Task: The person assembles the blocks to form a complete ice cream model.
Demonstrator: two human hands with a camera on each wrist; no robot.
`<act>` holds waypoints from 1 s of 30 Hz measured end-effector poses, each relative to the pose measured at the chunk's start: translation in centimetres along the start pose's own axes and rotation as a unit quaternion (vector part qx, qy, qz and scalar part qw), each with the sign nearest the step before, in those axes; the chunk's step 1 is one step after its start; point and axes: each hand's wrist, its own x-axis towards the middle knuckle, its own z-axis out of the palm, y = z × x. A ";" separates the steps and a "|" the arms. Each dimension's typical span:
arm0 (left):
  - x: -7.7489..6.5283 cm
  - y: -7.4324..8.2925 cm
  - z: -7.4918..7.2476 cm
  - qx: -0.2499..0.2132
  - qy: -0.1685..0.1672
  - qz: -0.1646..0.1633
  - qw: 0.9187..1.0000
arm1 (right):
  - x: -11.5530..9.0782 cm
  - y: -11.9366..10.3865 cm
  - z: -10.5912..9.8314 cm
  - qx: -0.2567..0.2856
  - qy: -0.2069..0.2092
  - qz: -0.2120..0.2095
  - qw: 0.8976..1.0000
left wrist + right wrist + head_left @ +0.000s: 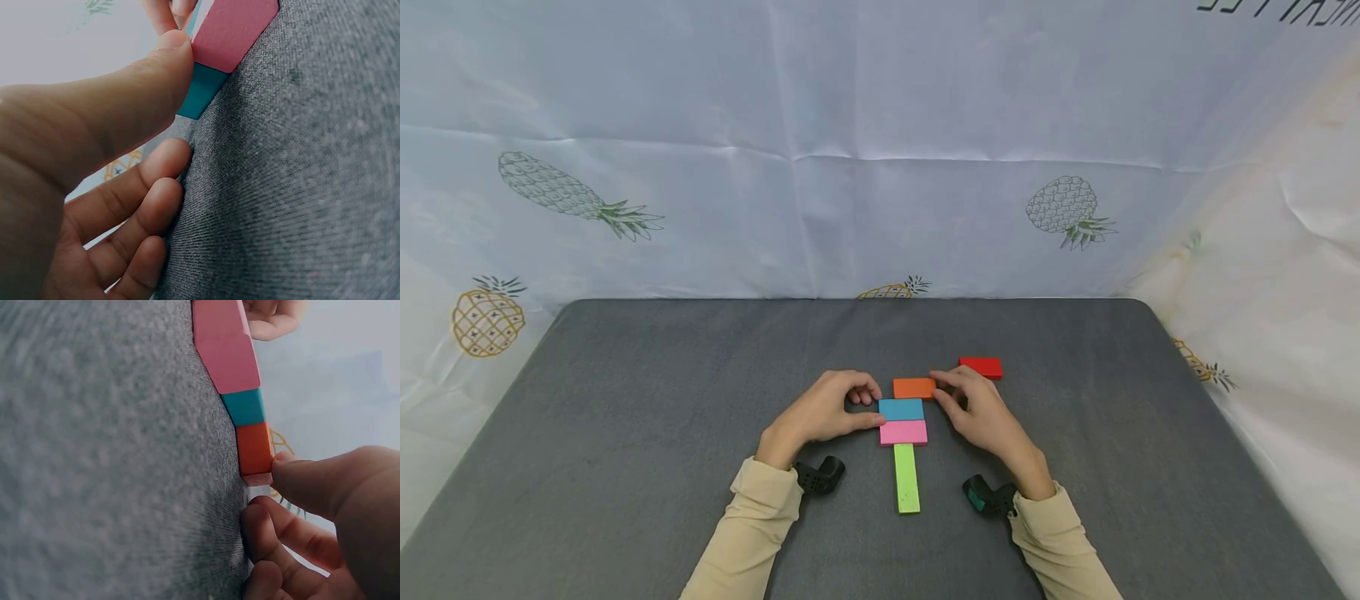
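In the head view, rectangular blocks lie flat on the grey table. A blue block (901, 409) adjoins a pink block (903, 432). A green block (906, 477) runs lengthwise toward me below the pink one. Beyond the blue block lies an orange block (913, 388), offset to the right. My left hand (829, 406) touches the left ends of the blue and pink blocks with its thumb; its other fingers bend loosely beside them. My right hand (981, 412) pinches the orange block's right end between thumb and index finger. Its other fingers are curled near the cloth.
A red block (981, 367) lies beyond my right hand, partly covered by it. Dark devices sit at both wrists. A pale curtain (820, 225) with pineapple prints hangs along the table's back edge.
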 end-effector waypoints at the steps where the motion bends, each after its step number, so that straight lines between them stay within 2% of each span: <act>1: 0.0 0.0 0.0 0.000 0.000 0.000 1.000 | 0.0 0.0 0.0 -0.001 0.000 0.002 1.000; 11: 0.0 0.0 0.0 -0.002 0.000 0.000 1.000 | 0.1 -0.4 0.4 -0.014 -0.004 0.040 0.999; 30: 0.1 0.0 0.0 -0.001 0.000 -0.004 1.000 | 0.1 -1.1 1.2 -0.020 -0.001 0.065 0.998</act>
